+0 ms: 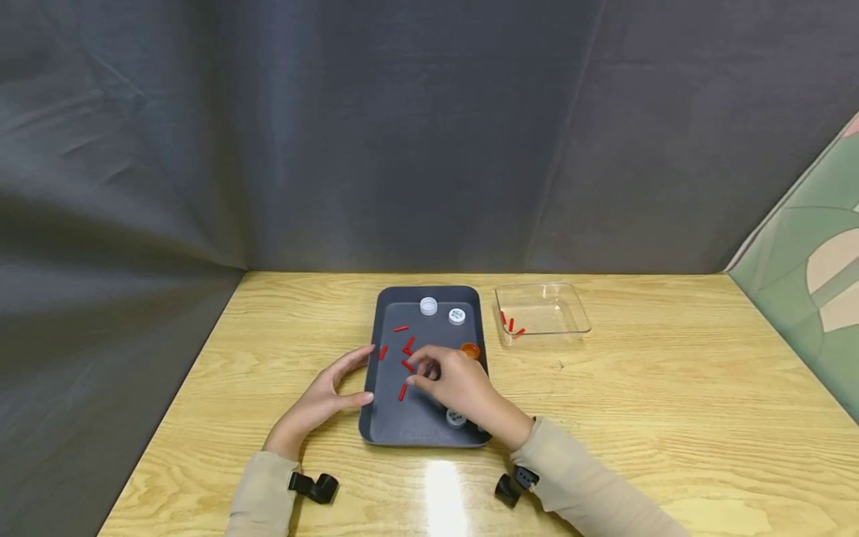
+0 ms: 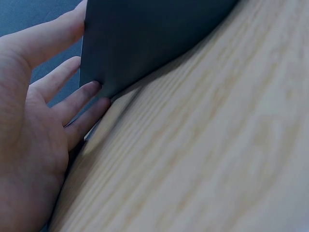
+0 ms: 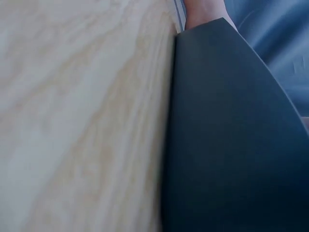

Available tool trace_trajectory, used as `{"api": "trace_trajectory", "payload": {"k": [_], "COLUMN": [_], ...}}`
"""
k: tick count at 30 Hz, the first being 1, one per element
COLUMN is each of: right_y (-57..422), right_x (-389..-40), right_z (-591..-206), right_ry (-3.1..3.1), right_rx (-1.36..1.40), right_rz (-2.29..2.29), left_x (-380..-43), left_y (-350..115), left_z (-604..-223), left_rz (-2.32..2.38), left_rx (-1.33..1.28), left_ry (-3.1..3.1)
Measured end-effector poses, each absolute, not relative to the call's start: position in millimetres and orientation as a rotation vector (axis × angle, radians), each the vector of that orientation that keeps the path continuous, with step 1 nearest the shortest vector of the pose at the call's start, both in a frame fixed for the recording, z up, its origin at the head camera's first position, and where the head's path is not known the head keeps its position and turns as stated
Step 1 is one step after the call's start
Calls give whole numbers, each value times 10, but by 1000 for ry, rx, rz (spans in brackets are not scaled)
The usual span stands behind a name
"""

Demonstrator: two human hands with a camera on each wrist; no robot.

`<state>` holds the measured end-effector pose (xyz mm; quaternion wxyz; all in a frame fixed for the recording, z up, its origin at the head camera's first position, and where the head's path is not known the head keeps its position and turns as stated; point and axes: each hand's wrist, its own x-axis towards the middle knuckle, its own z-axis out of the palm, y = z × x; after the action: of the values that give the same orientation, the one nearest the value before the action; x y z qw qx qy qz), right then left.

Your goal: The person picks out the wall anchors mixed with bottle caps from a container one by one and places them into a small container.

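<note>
Red sticks [image 1: 403, 392] lie in a dark tray [image 1: 416, 432], the left hand [image 1: 321, 397] touching its side with fingers outstretched, the right hand [image 1: 458, 380] bent, its hold unclear, apparently picking, which next calls for a careful pinch.

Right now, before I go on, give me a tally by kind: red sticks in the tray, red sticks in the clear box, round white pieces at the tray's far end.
Red sticks in the tray: 6 visible
Red sticks in the clear box: 3
Round white pieces, far end: 2
Total: 11 visible; the right hand may hide more.
</note>
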<state>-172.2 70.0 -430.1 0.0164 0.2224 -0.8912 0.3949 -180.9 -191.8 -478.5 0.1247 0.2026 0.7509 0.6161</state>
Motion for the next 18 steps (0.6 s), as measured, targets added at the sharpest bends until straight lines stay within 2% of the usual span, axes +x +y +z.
{"api": "trace_trajectory", "payload": {"k": [18], "right_y": [573], "right_x": [-1740], "right_z": [-4437], "right_ry": [-2924], "right_rx": [649], "right_rz": [1093], "left_x": [-1815], "left_y": [-1910], "left_z": [-4787], "left_rz": [1781], "left_rx": [604], "left_ry": [2199]}}
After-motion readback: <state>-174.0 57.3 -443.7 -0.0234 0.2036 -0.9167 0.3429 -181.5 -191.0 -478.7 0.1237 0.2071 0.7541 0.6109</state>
